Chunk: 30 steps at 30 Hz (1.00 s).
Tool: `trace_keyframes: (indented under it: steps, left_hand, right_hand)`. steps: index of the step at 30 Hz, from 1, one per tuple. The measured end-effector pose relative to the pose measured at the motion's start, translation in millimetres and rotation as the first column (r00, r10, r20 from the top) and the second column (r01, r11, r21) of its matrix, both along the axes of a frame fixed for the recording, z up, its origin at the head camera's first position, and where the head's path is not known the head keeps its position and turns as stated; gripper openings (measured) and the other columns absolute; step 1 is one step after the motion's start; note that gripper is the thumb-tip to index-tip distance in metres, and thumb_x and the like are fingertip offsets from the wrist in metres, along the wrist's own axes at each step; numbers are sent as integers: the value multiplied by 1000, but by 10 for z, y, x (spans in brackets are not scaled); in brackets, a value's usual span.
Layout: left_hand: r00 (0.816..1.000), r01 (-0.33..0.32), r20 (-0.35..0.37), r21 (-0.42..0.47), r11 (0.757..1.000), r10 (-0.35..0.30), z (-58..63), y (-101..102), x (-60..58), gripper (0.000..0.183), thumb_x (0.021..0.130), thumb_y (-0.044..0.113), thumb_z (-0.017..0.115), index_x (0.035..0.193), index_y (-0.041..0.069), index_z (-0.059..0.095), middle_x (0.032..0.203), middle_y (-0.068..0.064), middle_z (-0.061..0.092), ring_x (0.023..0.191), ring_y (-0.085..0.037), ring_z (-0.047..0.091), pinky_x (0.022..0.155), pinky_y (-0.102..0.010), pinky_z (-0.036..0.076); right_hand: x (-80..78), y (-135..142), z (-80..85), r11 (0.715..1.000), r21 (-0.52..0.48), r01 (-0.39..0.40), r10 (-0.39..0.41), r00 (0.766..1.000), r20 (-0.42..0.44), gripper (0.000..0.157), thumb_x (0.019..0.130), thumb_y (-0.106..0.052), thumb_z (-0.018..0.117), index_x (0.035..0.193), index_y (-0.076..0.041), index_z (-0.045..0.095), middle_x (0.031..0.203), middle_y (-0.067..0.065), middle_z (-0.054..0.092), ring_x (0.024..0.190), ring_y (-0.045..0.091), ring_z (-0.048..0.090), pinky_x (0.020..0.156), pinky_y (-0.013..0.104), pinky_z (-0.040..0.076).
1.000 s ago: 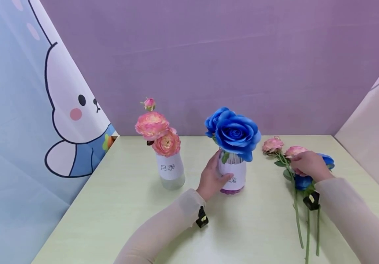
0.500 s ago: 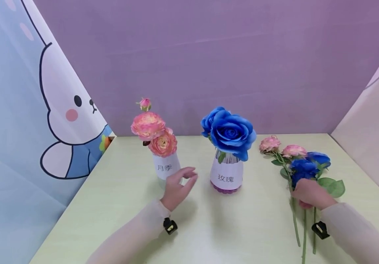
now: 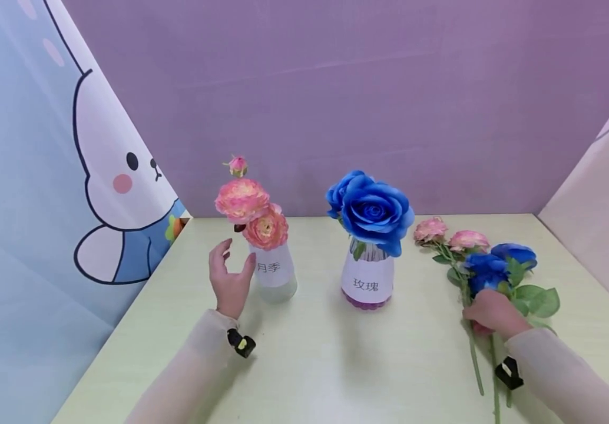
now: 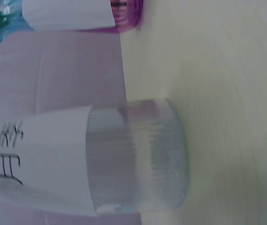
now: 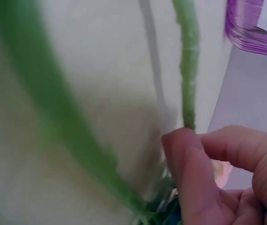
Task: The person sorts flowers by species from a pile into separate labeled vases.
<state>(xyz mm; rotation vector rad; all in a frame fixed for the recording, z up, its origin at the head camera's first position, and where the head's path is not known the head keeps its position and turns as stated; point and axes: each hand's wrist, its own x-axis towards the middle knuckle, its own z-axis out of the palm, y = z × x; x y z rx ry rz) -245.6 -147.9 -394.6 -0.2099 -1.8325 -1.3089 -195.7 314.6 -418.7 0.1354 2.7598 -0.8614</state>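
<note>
My left hand (image 3: 231, 284) is beside the left vase (image 3: 278, 288), fingers spread and curving loosely, thumb close to its label; whether it touches cannot be told. This clear vase holds pink flowers (image 3: 243, 200) and shows up close in the left wrist view, with no fingers visible there. On the right, my right hand (image 3: 495, 315) pinches a green flower stem (image 5: 189, 70) between thumb and index finger. The cut flowers about it are pink blooms (image 3: 469, 239) and blue roses (image 3: 487, 272) lying on the table. Which bloom the pinched stem carries is hidden.
A second vase (image 3: 368, 280) with a white label, purple base and large blue roses (image 3: 373, 209) stands mid-table. Green leaves (image 3: 543, 302) spread right of the lying flowers. A purple backdrop (image 3: 336, 106) rises behind the table (image 3: 304, 365).
My left hand has let go of the blue-rose vase and moved left to the pink-flower vase. My right hand has come down from the pink blooms to the stems.
</note>
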Motion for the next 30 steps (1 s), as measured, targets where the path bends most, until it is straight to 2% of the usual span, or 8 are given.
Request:
trace_keyframes:
  steps: [2, 4, 7, 11, 16, 22, 26, 30]
  left_hand:
    - [998, 43, 48, -34, 998, -42, 9, -46, -45, 54, 82, 1, 71, 129, -10, 46, 128, -25, 49, 120, -38, 45, 100, -51, 40]
    - [994, 97, 56, -59, 993, -94, 20, -73, -83, 59, 82, -1, 73, 133, -8, 44, 133, -24, 47, 123, -38, 43, 100, -55, 40]
    - [987, 158, 31, -81, 984, -156, 30, -64, -128, 60, 78, -4, 74, 132, -7, 46, 132, -23, 50, 122, -38, 46, 97, -56, 42]
    - [977, 205, 70, -37, 978, -202, 11, -7, -167, 62, 78, -4, 75, 132, -6, 46, 131, -22, 51, 121, -36, 47, 96, -54, 43]
    - [960, 204, 190, 23, 979, -205, -27, 44, -160, 72, 80, 5, 77, 141, 0, 39, 139, -17, 47, 127, -32, 44, 100, -50, 41]
    - [957, 175, 240, -22, 984, -165, -42, 64, -142, 73, 81, 8, 76, 143, 3, 38, 142, -16, 46, 128, -32, 44, 98, -48, 43]
    - [961, 201, 204, -53, 978, -187, -42, 53, -168, 75, 81, 7, 76, 144, 3, 35, 142, -16, 44, 127, -34, 45, 97, -48, 43]
    - [939, 243, 256, -22, 970, -230, -62, 38, -194, 79, 80, 6, 77, 145, 3, 32, 144, -16, 41, 127, -37, 44, 98, -50, 41]
  right_hand:
    - [11, -11, -16, 992, -116, 48, -45, 999, 21, 21, 81, -6, 57, 60, -4, 57, 53, 1, 57, 49, 14, 58, 50, 30, 52]
    - [21, -21, -33, 964, -249, 88, -77, 996, 52, 18, 85, -6, 57, 70, 2, 61, 58, 2, 59, 52, 13, 59, 52, 30, 55]
    - [47, -33, -41, 883, -458, 102, -68, 994, 89, 20, 89, -3, 56, 93, 16, 61, 68, 2, 62, 59, 12, 61, 58, 27, 57]
    - [70, -52, -17, 757, -644, 111, -35, 991, 130, 27, 91, 0, 55, 108, 21, 54, 78, 2, 63, 68, 11, 63, 66, 25, 57]
    - [74, -98, 35, 654, -748, 113, -19, 991, 132, 22, 93, 1, 54, 108, 15, 57, 82, 3, 65, 71, 9, 65, 68, 23, 57]
    - [72, -149, 128, 555, -829, 76, -45, 997, 61, 14, 93, 4, 53, 92, -4, 65, 80, 1, 68, 67, 7, 64, 63, 20, 56]
    - [93, -140, 214, 442, -896, 47, -85, 996, 10, 23, 93, 7, 50, 87, -10, 64, 80, 1, 68, 67, 9, 65, 62, 20, 56]
    - [120, -115, 287, 340, -940, -16, -121, 991, -61, 24, 95, 7, 48, 87, -9, 64, 80, 3, 69, 67, 10, 65, 63, 21, 56]
